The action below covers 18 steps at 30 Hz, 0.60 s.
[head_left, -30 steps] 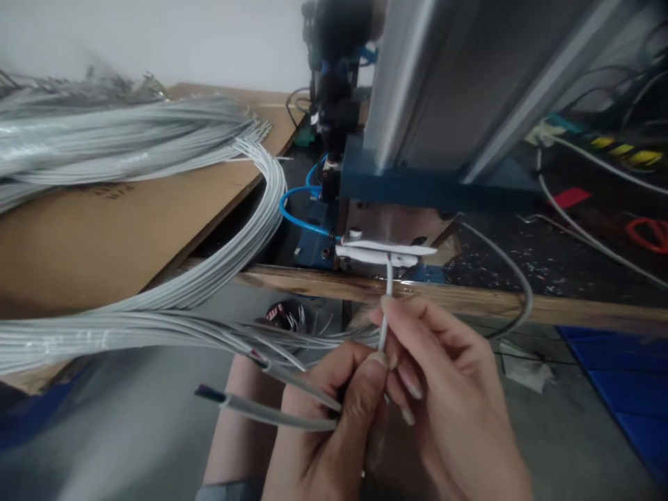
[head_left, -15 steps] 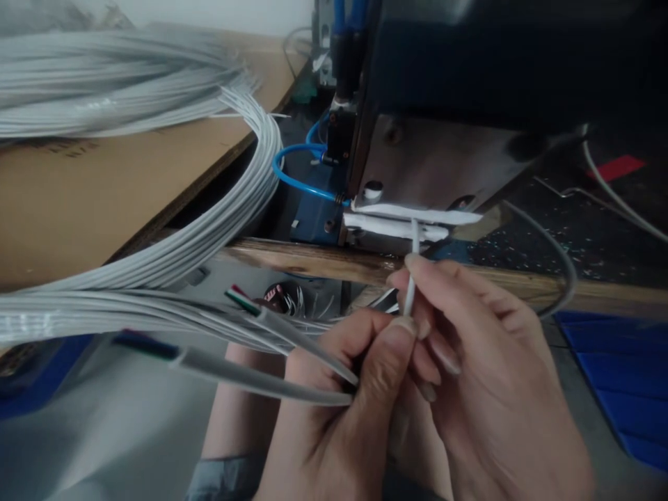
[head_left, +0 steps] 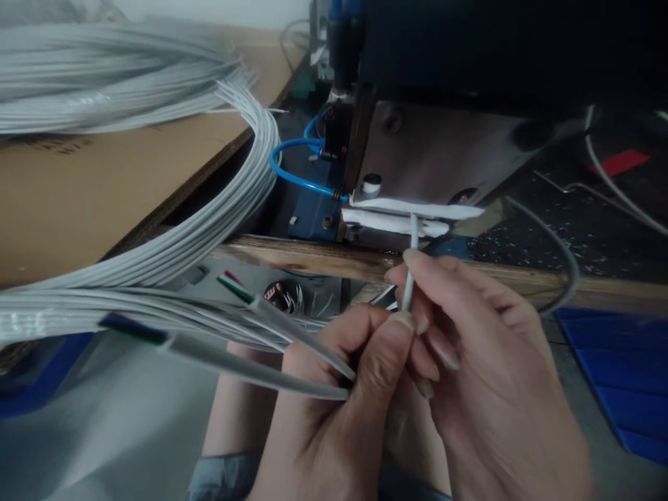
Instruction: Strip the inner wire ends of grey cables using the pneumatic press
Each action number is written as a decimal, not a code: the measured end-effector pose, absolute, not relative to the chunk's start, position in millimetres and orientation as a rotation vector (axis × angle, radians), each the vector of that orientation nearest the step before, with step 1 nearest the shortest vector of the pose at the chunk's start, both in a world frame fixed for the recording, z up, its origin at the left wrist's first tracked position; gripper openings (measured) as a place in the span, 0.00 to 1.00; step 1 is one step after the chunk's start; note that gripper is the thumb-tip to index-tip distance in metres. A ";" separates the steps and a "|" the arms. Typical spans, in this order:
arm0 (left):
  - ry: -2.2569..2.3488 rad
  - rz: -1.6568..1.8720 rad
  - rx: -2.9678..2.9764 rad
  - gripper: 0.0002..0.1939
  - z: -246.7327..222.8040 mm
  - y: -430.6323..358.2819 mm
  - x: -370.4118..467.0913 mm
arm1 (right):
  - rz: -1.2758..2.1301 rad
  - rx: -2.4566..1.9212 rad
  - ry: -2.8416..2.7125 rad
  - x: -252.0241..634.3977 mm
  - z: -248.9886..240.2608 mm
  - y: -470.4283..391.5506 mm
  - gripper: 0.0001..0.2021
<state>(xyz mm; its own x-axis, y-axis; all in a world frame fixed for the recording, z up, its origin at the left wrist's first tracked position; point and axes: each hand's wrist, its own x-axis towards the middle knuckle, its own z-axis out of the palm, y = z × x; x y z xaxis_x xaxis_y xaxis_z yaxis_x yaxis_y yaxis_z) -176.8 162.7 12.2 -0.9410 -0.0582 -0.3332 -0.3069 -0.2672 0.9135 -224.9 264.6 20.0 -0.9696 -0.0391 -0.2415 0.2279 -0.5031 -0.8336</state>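
Right hand: the right hand (head_left: 485,362) pinches a thin white cable (head_left: 412,261) between fingertips, tip set into the machine slot (head_left: 412,219).
Left hand: the left hand (head_left: 334,410) is clamped on two spare cables (head_left: 250,365) — stripped ends showing coloured cores.
Progress: one cable seated, by the look; a large bundle (head_left: 156,257) waits.
Textures: smooth grey sheathing, dull steel plate (head_left: 443,153), rough wooden edge (head_left: 313,254).

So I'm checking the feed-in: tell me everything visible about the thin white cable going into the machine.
The thin white cable is slim, smooth and plastic-looking. It stands nearly upright, pinched between the right hand and left hand. Its top end enters between the white strips at the machine's mouth; its tip is hidden.
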 end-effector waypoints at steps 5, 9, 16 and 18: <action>1.579 2.485 -0.340 0.16 16.6 165.3 -180.0 | -2.588 0.253 1.431 -224.7 18.5 265.0 0.09; 1.502 2.535 -0.342 0.16 20.7 166.0 -180.0 | -2.595 0.217 1.413 -227.4 17.5 264.6 0.12; 1.416 2.619 -0.299 0.16 17.8 166.3 -185.2 | -2.596 0.163 1.475 -225.9 16.2 267.6 0.13; 1.399 2.602 -0.323 0.15 16.4 164.8 -184.8 | -2.585 0.150 1.509 -224.8 13.7 268.3 0.13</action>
